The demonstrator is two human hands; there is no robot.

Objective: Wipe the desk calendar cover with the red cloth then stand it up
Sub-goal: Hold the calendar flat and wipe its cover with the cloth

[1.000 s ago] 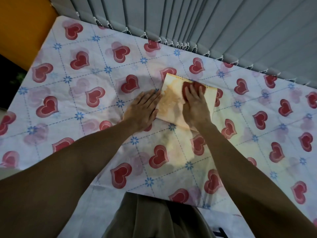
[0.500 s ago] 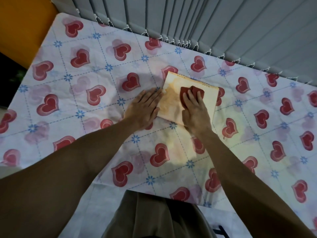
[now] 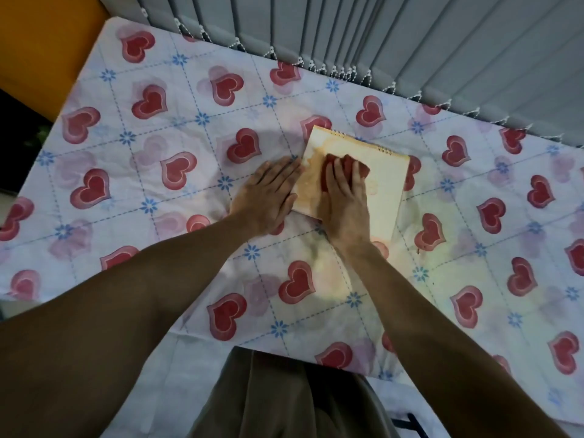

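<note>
A: Where does the desk calendar (image 3: 384, 181) lie?

B: Flat on the heart-print tablecloth (image 3: 158, 128), spiral edge away from the person, long axis running left to right across them.

A: Hands?

B: Right hand (image 3: 343, 197) on the cover, fingers straight, pressing the red cloth (image 3: 347, 162) onto its left half. Left hand (image 3: 268, 194) flat, fingers extended, touching the calendar's left edge.

A: Judgement?

B: Unwiped cover lies to the right of the cloth; the right hand is nearer.
</note>
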